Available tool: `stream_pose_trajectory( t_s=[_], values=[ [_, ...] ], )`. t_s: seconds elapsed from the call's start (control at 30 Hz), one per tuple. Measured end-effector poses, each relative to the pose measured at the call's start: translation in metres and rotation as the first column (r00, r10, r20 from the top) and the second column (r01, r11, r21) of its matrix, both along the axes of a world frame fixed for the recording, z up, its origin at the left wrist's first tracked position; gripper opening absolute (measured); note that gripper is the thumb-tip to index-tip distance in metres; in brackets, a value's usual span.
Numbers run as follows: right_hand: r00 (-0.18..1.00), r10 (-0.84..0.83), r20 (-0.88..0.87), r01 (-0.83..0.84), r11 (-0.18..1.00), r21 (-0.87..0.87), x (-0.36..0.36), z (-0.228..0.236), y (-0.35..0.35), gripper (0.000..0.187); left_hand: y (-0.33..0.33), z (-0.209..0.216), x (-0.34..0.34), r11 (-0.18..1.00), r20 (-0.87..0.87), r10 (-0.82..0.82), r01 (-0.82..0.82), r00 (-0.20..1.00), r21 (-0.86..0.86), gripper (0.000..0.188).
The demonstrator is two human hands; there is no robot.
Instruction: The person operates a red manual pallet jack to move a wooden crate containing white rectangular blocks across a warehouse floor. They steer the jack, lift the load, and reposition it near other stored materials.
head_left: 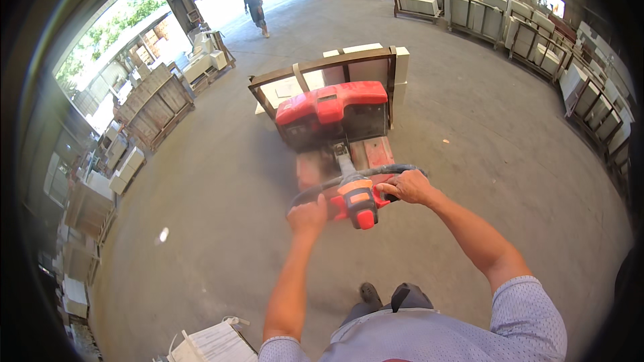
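Observation:
A red and black electric pallet truck (332, 103) stands in front of me. Its tiller handle (357, 196) points back toward my body, with orange and red controls on its head. My left hand (307, 217) is closed round the left grip of the handle. On the right grip my right hand (410, 186) is closed too, its thumb near the red control. Just beyond the truck's cover is a brown metal rack (388, 60) holding pale slabs or boxes (401, 67). The truck's forks are hidden.
Racks of pale slabs (473, 17) line the right side. More racks and crates (155, 104) stand along the left wall. A person (255, 13) is on the floor near the bright doorway. A stack of pale slabs (218, 343) sits close behind me on the left.

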State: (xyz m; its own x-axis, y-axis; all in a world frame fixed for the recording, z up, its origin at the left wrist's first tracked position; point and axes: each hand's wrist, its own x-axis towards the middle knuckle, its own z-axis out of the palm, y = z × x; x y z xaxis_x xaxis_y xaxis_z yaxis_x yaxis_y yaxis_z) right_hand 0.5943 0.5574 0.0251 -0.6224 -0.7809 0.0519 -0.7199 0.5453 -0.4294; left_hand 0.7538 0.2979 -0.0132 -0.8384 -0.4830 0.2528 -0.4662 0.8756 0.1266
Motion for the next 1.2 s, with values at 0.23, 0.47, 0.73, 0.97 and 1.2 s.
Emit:
stream_pose_trajectory(
  t_s=[0.23, 0.47, 0.73, 0.97, 1.2],
  values=[
    [0.997, 0.005, -0.076, 0.008, 0.985, 0.170, -0.100, -0.018, -0.058, 0.066, -0.053, -0.027, -0.095, 0.987, -0.159, -0.026, 0.000, 0.987, -0.159, 0.060],
    [0.997, 0.037, -0.074, -0.031, 0.996, 0.087, -0.187, -0.025, -0.110, 0.068, -0.106, -0.027, -0.181, 0.991, -0.166, 0.041, -0.061, 0.985, -0.118, 0.060],
    [0.996, 0.036, -0.081, -0.026, 0.992, 0.125, -0.294, -0.016, -0.170, 0.066, -0.161, -0.021, -0.288, 0.981, -0.257, 0.052, -0.098, 0.965, -0.170, 0.061],
    [0.997, 0.013, -0.071, -0.010, 0.999, 0.043, -0.396, 0.006, -0.224, 0.061, -0.225, -0.009, -0.396, 0.983, -0.269, 0.021, -0.068, 0.963, -0.169, 0.061],
    [0.989, -0.025, -0.146, 0.052, 0.982, 0.182, -0.486, -0.021, -0.285, 0.067, -0.279, -0.022, -0.483, 0.992, -0.237, 0.006, -0.036, 0.971, -0.122, 0.059]
  ],
)
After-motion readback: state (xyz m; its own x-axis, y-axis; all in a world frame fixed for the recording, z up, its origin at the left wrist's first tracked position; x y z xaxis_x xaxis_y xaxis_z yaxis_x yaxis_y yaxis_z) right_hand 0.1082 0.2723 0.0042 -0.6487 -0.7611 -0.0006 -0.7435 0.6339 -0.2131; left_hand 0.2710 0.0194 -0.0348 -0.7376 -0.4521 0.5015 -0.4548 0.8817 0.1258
